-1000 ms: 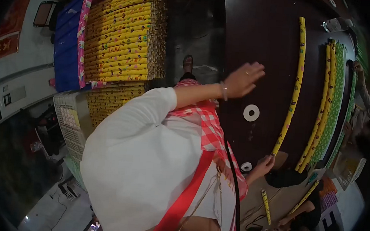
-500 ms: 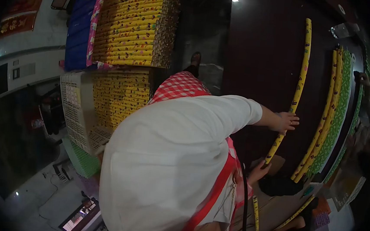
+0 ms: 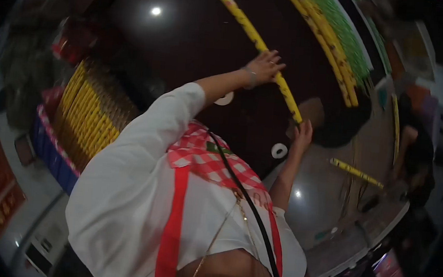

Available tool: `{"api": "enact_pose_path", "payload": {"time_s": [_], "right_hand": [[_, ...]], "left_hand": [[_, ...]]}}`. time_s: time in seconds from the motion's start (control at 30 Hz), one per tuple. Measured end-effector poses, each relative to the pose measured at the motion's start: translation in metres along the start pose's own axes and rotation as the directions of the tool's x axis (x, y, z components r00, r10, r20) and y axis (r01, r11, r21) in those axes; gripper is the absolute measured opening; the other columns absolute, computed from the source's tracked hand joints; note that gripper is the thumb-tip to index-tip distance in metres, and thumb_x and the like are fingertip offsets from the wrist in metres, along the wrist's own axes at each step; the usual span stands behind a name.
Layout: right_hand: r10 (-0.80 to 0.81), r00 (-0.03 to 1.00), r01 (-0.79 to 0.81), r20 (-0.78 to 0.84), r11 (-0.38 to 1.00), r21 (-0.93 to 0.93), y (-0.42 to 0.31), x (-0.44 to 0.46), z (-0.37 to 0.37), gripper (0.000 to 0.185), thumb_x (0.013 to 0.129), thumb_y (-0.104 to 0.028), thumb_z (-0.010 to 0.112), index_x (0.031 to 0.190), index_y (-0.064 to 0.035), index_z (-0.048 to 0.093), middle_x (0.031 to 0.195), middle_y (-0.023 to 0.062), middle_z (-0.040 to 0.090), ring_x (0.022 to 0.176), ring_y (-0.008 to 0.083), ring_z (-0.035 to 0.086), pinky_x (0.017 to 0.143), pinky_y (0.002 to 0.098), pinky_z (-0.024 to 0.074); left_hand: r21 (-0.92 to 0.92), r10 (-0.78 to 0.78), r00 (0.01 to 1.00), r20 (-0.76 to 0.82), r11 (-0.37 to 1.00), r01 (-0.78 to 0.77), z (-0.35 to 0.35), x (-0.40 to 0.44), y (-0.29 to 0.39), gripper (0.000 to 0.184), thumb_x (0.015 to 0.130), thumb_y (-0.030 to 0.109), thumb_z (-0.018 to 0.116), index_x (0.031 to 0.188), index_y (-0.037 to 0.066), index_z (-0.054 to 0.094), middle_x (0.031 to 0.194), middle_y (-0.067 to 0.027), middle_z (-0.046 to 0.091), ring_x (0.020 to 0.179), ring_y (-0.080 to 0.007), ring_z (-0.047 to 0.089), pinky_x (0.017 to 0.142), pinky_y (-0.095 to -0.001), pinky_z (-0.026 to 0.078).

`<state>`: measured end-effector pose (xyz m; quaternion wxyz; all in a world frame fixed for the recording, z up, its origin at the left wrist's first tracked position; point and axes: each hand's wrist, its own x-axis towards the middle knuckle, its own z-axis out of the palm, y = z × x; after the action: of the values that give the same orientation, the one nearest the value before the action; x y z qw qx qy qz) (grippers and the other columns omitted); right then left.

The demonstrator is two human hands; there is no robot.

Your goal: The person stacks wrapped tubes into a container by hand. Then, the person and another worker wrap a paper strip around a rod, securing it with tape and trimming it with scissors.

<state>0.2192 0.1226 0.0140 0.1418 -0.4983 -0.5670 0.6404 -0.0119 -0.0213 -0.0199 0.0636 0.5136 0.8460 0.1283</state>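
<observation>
A long, thin yellow printed paper roll (image 3: pixel 236 15) lies slantwise on the dark table (image 3: pixel 172 41). My left hand (image 3: pixel 265 68) rests across it, fingers stretched out and spread over the far side. At the roll's near end, my right hand (image 3: pixel 303 134) has its fingers closed around the tip. Beside that hand is a brownish flat patch (image 3: pixel 313 113), too dark to make out. A white ring like a tape roll (image 3: pixel 279 151) sits close to my apron, and a second pale ring (image 3: pixel 224 98) shows partly beneath my left forearm.
More yellow rolls (image 3: pixel 326 35) and green patterned rolls (image 3: pixel 344 31) lie at the far side. Short yellow pieces (image 3: pixel 356 172) are on the grey surface (image 3: pixel 326 199) to the right, near another person's arm (image 3: pixel 407 140). Many yellow rolls (image 3: pixel 91 107) are stacked in a blue container (image 3: pixel 56 151) at left.
The view has swung round, bringing my chest and both arms into sight. My left hand is still on the yellow roll and my right hand still at its near end.
</observation>
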Motion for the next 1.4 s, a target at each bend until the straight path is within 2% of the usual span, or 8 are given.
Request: {"api": "enact_pose_path", "payload": {"time_s": [0.27,0.5,0.57,0.73,0.77,0.83,1.27,1.4], "right_hand": [[-0.154,0.971,0.098,-0.184,0.954,-0.284,-0.007,0.023,0.01,0.033,0.087,-0.016,0.05,0.117,-0.0022,0.049,0.117,0.0132,0.046,0.103,0.0227,0.048,0.087,0.0317,0.041],[-0.771,0.561,0.54,0.3,0.066,-0.839,-0.114,0.16,-0.01,0.03,0.085,-0.018,0.052,0.11,-0.0004,0.052,0.107,0.0181,0.053,0.1,0.0322,0.05,0.083,0.0386,0.0414],[-0.299,0.871,0.479,0.391,0.335,-0.812,-0.149,0.172,0.002,0.047,0.084,-0.03,0.054,0.12,-0.0016,0.046,0.114,0.0219,0.05,0.102,0.0335,0.05,0.088,0.0389,0.039],[-0.471,0.676,0.634,0.567,-0.019,-0.773,-0.131,0.219,-0.013,0.037,0.085,-0.022,0.056,0.113,0.0019,0.051,0.101,0.0177,0.053,0.091,0.0256,0.051,0.076,0.033,0.0448],[-0.431,0.793,0.582,0.429,0.333,-0.742,-0.131,0.207,-0.008,0.04,0.086,-0.028,0.054,0.114,0.0006,0.049,0.105,0.017,0.051,0.093,0.0264,0.051,0.077,0.0329,0.044],[-0.577,0.625,0.622,0.526,-0.039,-0.782,-0.118,0.208,-0.02,0.045,0.087,-0.034,0.051,0.116,0.0001,0.046,0.111,0.0165,0.05,0.095,0.027,0.051,0.077,0.033,0.0446],[-0.308,0.718,0.692,0.624,0.414,-0.592,-0.008,0.052,0.019,0.04,0.087,-0.028,0.055,0.111,0.003,0.047,0.102,0.0158,0.05,0.091,0.0261,0.05,0.077,0.0326,0.0424],[-0.265,0.666,0.72,0.698,0.475,-0.506,0.006,0.065,0.007,0.042,0.088,-0.032,0.052,0.111,0.0031,0.046,0.101,0.015,0.047,0.092,0.0258,0.047,0.08,0.0327,0.0402]], "left_hand": [[-0.005,0.123,0.992,-0.036,0.992,-0.124,-0.008,0.013,-0.019,0.03,0.079,0.017,0.056,0.11,0.018,0.053,0.112,-0.0063,0.049,0.116,-0.0213,0.041,0.1,-0.0388,0.026],[-0.142,0.167,0.972,-0.168,0.971,-0.191,-0.001,0.026,-0.02,0.025,0.075,0.019,0.059,0.099,0.013,0.058,0.096,-0.0091,0.053,0.1,-0.0265,0.049,0.087,-0.0402,0.039],[-0.162,0.178,0.95,-0.258,0.961,-0.224,0.011,0.022,-0.022,0.021,0.077,0.019,0.058,0.096,0.011,0.059,0.097,-0.0105,0.055,0.098,-0.0271,0.051,0.087,-0.0387,0.04],[0.178,0.226,0.974,0.009,0.958,-0.224,-0.019,0.022,-0.015,0.02,0.079,0.018,0.056,0.099,0.015,0.057,0.106,-0.006,0.053,0.1,-0.0223,0.05,0.093,-0.0328,0.035],[0.156,0.234,0.969,0.077,0.957,-0.243,-0.028,0.019,-0.013,0.02,0.079,0.017,0.055,0.099,0.015,0.057,0.106,-0.0063,0.053,0.101,-0.0224,0.05,0.092,-0.0333,0.036],[0.14,0.278,0.953,0.119,0.946,-0.293,-0.036,0.009,-0.014,0.019,0.079,0.016,0.055,0.098,0.014,0.057,0.106,-0.0065,0.053,0.1,-0.0226,0.051,0.09,-0.0344,0.037],[0.17,0.307,0.952,0.013,0.937,-0.305,-0.019,-0.056,-0.009,0.017,0.076,0.017,0.057,0.092,0.011,0.055,0.105,-0.0082,0.052,0.099,-0.0252,0.051,0.085,-0.0376,0.039],[0.172,0.419,0.888,-0.189,0.904,-0.391,-0.017,-0.051,-0.024,0.049,0.081,0.025,0.057,0.124,0.009,0.04,0.121,-0.01,0.042,0.112,-0.0269,0.042,0.095,-0.0399,0.032]]}}
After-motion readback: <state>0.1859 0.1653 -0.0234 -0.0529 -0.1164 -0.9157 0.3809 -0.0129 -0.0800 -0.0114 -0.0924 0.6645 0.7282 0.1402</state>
